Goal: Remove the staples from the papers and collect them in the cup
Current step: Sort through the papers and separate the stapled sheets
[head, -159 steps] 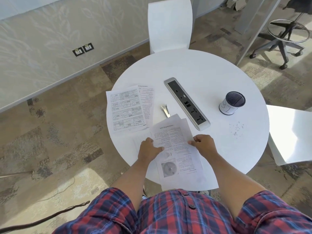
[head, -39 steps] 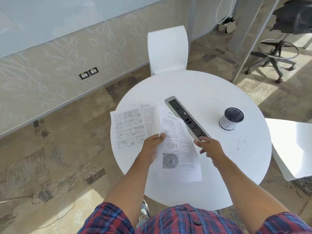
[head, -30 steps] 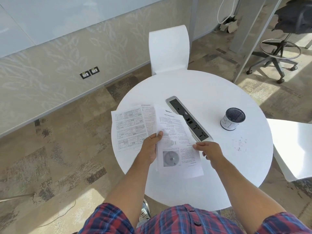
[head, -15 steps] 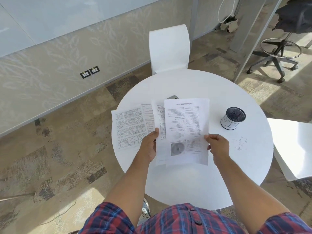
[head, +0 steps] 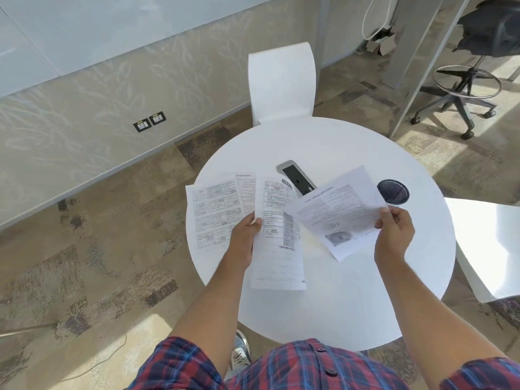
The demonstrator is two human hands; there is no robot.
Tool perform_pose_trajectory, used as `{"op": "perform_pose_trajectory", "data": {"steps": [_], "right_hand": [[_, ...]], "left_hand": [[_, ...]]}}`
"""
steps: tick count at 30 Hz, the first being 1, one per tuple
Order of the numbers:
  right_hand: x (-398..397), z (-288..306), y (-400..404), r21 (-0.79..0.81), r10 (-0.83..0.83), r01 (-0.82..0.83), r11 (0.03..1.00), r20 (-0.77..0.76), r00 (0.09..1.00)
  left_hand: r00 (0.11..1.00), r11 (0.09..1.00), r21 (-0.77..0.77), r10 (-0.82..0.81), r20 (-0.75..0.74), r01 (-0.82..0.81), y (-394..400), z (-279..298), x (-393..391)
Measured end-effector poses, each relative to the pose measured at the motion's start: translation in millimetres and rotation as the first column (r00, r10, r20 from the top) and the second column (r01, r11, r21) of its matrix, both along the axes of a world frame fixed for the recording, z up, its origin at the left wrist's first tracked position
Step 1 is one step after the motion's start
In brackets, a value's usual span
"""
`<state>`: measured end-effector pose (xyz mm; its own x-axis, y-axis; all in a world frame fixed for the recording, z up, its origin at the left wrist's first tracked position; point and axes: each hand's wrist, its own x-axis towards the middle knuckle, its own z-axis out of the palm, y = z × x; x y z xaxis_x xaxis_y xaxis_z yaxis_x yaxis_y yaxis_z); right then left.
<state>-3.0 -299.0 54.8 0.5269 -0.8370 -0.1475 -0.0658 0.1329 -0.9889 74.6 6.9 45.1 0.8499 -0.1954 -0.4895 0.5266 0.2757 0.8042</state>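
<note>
While held apart — two sheets (head: 337, 209).

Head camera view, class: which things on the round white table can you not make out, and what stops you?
- Dark mesh cup: its lower body is hidden behind the printed sheet in the right hand.
- Grey power strip: its near end is covered by the same sheet.
- Staples: too small to see on any paper.
- Text on the form sheet in the left hand: too small to read.
</note>
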Motion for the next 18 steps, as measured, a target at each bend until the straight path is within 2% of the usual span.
{"op": "perform_pose_trajectory", "data": {"steps": [4, 9, 14, 18], "right_hand": [[1, 6, 7, -0.125, 0.140, -0.139, 0.982, -0.003, 0.990], [7, 14, 26, -0.275, 0.339, -0.328, 0.904, -0.008, 0.941], [14, 24, 38, -0.478, 0.527, -0.479, 0.736, -0.039, 0.849], [21, 33, 44, -0.686, 0.624, -0.524, 0.504, -0.131, 0.771]], "left_hand": [[0.999, 0.992, 0.122, 0.039, -0.014, -0.037, -1, -3, 5], [0.996, 0.991, 0.125, -0.046, 0.070, 0.037, -12, 7, 9], [0.985, 0.988, 0.112, -0.124, 0.123, 0.110, -11, 15, 10], [0.987, 0.988, 0.034, -0.150, 0.058, 0.149, -13, 29, 9]]}}
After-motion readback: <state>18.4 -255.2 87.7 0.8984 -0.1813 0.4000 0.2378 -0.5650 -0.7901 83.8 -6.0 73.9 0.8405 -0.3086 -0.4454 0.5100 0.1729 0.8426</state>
